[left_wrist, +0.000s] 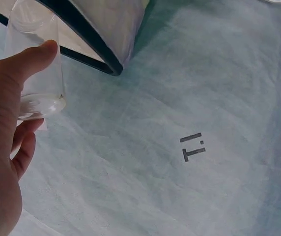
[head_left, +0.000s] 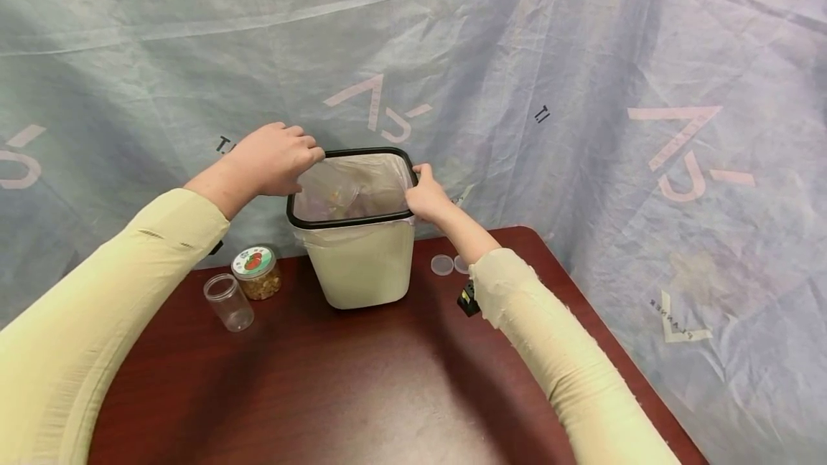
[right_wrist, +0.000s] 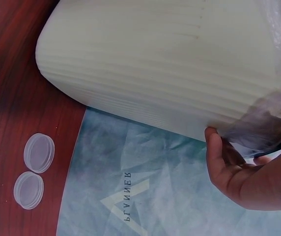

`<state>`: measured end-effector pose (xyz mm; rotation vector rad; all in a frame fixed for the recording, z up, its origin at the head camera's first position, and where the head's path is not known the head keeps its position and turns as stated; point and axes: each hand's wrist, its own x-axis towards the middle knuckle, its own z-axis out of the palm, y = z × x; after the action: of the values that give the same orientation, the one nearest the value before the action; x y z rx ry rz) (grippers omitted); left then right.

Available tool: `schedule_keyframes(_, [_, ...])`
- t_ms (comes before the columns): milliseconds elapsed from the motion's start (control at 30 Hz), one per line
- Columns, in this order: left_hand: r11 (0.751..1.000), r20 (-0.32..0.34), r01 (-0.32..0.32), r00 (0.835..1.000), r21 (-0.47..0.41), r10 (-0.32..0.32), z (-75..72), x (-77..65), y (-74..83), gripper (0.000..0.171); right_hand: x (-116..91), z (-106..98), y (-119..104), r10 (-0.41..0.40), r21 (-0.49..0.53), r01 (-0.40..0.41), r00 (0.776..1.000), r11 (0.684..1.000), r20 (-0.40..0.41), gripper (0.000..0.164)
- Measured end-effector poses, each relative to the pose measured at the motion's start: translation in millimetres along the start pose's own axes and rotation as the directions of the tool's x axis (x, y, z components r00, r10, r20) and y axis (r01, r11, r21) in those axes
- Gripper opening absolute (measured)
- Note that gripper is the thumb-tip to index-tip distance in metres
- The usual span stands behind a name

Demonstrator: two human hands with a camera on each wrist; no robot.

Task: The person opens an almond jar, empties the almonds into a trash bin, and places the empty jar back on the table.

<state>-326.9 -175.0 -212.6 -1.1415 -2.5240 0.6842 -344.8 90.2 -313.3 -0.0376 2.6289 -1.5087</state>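
Observation:
My left hand grips a clear plastic jar, thumb on its near side and fingers curled behind it. It holds the jar tilted at the left side of a cream trash bin, its mouth toward the bin's opening. The bin has a black rim and a clear liner bag with a little stuff visible inside. My right hand holds the bin's right rim, fingers curled under the edge against the outer wall in the right wrist view.
On the dark red table, left of the bin, stand an uncovered clear jar and a jar with a strawberry label holding brownish bits. Two clear round lids lie to the right. A printed grey cloth hangs behind.

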Motion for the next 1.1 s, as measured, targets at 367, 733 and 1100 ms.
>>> schedule_keyframes(367, [0.992, -0.067, 0.011, 0.998, 0.127, -0.003, 4.5, 2.0, 1.0, 0.052, 1, 0, 0, 0.017, -0.013, -0.016, 1.0, 1.0, 0.012, 0.053])
schedule_keyframes(733, [0.994, -0.041, 0.02, 0.999, 0.109, -0.016, 8.6, -0.8, 1.3, 0.043, 3, -1, 1, -0.002, 0.002, 0.002, 1.0, 1.0, 0.013, 0.054])
schedule_keyframes(1100, [0.99, -0.124, 0.1, 0.988, 0.098, -0.088, 11.5, -17.3, -6.7, 0.024, 4, 0, 2, -0.002, -0.004, 0.002, 1.0, 1.0, -0.003, 0.053])
